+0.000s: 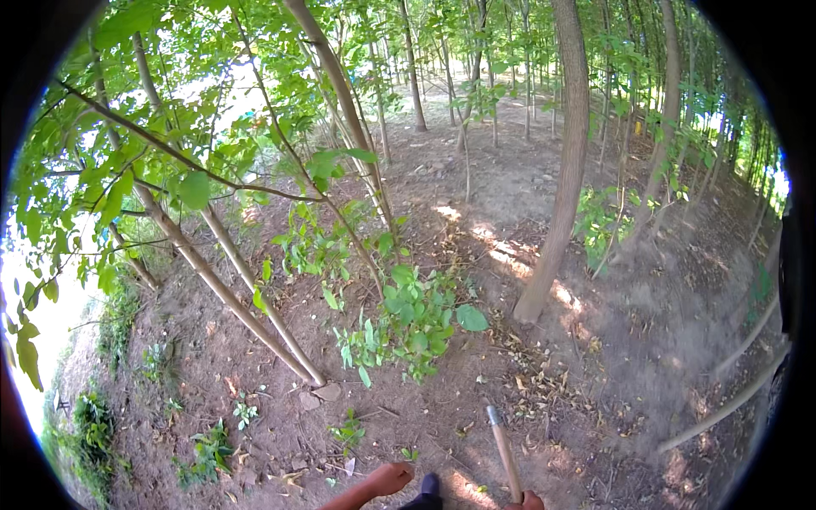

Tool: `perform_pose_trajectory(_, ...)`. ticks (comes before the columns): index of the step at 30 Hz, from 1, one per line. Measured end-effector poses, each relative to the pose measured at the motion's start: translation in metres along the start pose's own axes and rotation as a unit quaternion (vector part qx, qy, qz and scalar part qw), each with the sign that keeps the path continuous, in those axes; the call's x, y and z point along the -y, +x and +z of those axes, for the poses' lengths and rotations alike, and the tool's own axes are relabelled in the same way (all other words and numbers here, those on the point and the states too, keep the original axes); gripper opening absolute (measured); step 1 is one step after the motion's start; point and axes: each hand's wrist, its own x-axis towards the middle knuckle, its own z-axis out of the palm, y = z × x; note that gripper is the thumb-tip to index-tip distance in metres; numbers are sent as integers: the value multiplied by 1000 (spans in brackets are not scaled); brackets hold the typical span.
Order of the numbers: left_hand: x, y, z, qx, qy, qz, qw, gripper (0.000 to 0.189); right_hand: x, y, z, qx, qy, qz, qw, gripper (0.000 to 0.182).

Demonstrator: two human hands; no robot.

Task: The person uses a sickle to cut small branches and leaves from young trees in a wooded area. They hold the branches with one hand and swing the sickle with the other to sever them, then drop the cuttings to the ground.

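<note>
My right hand (pixel 526 502) grips the lower end of a wooden handle (pixel 507 460), at the bottom of the view. The handle slants up and slightly left over the soil, with a grey metal fitting (pixel 494 415) at its far end; what tool it belongs to I cannot tell. To the left, my left hand (pixel 391 478) is held above the ground with its fingers curled, and nothing shows in it. One dark shoe (pixel 431 483) is visible between the two hands.
A leafy green shrub (pixel 414 319) grows ahead. Two slim trunks (pixel 274 325) rise to its left beside flat stones (pixel 319 395). A thicker tree trunk (pixel 561 172) stands to the right. Dry leaves (pixel 542 382) litter the soil, and a bent pole or trunk (pixel 727 411) crosses the right edge.
</note>
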Motion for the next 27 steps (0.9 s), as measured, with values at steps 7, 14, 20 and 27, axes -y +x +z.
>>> perform_pose_trajectory(7, 2, 104, -2, -33, -26, 42, 998, 24, 33, 65, -5, -27, -122, -2, 992, 46)
perform_pose_trajectory(14, -28, 186, -39, -18, -7, 55, 998, 25, 51, 129, -14, 13, -88, 60, 994, 34)
perform_pose_trajectory(20, -61, 242, -61, -62, -41, -16, 997, 24, 16, 208, -44, 5, -41, 5, 999, 28)
perform_pose_trajectory(27, -57, 281, -55, -141, -2, -99, 985, 29, 50, 320, -103, 17, -100, -49, 994, 28)
